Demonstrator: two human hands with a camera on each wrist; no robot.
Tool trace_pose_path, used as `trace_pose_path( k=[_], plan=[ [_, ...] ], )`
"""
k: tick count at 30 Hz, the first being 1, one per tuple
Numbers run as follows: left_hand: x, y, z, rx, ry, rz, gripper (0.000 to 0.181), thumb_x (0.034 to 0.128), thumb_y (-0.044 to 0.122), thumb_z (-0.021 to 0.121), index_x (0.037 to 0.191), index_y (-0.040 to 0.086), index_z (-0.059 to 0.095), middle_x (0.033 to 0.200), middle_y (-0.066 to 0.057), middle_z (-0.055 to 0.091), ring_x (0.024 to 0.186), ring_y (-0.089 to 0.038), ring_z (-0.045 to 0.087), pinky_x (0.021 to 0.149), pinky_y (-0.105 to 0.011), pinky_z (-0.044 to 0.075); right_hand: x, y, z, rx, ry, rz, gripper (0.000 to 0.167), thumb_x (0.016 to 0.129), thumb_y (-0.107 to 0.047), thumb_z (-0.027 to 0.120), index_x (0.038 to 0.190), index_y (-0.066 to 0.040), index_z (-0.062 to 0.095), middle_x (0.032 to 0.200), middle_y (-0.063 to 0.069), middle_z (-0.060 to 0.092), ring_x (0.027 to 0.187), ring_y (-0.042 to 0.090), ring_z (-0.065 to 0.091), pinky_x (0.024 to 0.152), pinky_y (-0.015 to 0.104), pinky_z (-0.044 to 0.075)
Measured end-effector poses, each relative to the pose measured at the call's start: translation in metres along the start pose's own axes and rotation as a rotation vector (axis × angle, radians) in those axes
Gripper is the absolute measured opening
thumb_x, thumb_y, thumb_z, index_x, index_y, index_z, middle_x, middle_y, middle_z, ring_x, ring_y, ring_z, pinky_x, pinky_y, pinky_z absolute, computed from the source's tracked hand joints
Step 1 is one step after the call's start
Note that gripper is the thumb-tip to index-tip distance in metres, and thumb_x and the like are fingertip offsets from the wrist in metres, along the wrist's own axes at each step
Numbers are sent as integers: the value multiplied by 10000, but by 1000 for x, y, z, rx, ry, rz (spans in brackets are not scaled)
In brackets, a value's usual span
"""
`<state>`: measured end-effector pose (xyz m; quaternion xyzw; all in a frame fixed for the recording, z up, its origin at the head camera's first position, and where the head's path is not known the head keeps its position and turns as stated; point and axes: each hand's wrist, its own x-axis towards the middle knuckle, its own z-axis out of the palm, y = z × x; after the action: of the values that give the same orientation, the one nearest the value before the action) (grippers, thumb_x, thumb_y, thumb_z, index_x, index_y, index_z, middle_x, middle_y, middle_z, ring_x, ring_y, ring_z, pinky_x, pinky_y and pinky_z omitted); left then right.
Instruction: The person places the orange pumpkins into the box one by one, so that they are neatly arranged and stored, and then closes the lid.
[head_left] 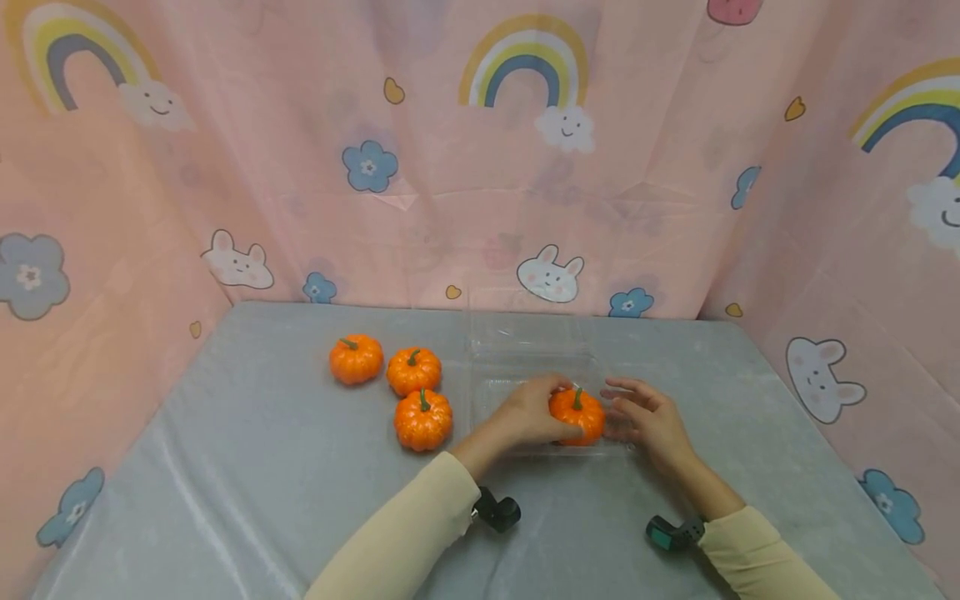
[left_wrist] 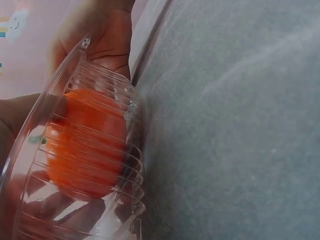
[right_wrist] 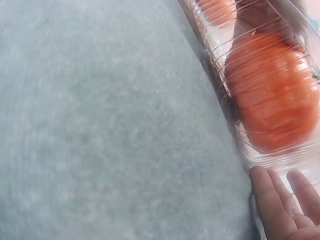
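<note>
A small orange pumpkin with a green stem sits low inside a clear plastic container, at its right end. My left hand grips it from the left, thumb in front and fingers behind. At the container's right end is my right hand, its fingers extended. In the right wrist view the fingertips appear to touch the end wall, below the pumpkin. Seen through the ribbed wall in the left wrist view, the pumpkin looks close to the container's base.
Three similar pumpkins lie left of the container: one at the back left, one in the middle and one in front. The clear lid stands raised behind. A patterned pink curtain encloses the grey table.
</note>
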<state>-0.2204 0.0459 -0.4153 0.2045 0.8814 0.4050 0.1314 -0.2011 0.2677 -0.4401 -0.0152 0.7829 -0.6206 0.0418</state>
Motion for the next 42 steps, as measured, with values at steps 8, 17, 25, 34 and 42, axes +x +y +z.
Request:
trace_pose_path(
  k=[8, 17, 25, 34, 42],
  plan=[
    [0, 1, 1, 60, -13, 23, 621, 771, 412, 768, 1311, 204, 543, 1253, 7, 606, 1075, -139, 571, 946, -309, 498, -1, -1, 0, 30, -3, -25, 440, 992, -180, 515, 1356, 56, 442, 1117, -48, 666, 873, 80, 668, 722, 338, 598],
    [0, 2, 1, 37, -18, 28, 646, 792, 411, 754, 1352, 192, 517, 1314, -29, 578, 1149, -184, 560, 961, -317, 504, 0, 0, 1, -2, 12, -20, 436, 996, -192, 509, 1361, 38, 448, 1218, 91, 639, 896, 65, 665, 728, 330, 596],
    [-4, 0, -3, 7, -11, 24, 664, 782, 435, 750, 1359, 207, 514, 1341, -41, 574, 1171, -203, 569, 956, -352, 506, 0, 2, 1, -8, 20, -12, 430, 994, -185, 513, 1362, 31, 454, 1236, 130, 630, 890, 72, 661, 728, 341, 597],
    [-17, -3, -18, -36, 19, 38, 675, 791, 462, 734, 1374, 218, 498, 1388, -63, 534, 1179, -251, 571, 906, -393, 519, 1, 1, -1, 2, 14, -21, 430, 993, -177, 513, 1360, 39, 453, 1172, 26, 662, 874, 82, 667, 724, 336, 597],
    [-38, -4, -40, -93, 80, 39, 645, 777, 509, 731, 1347, 309, 503, 1394, -35, 534, 1198, -263, 568, 884, -401, 531, -2, -2, -1, -8, 12, -8, 432, 989, -194, 527, 1355, 28, 464, 1188, 44, 658, 886, 66, 656, 729, 314, 595]
  ],
)
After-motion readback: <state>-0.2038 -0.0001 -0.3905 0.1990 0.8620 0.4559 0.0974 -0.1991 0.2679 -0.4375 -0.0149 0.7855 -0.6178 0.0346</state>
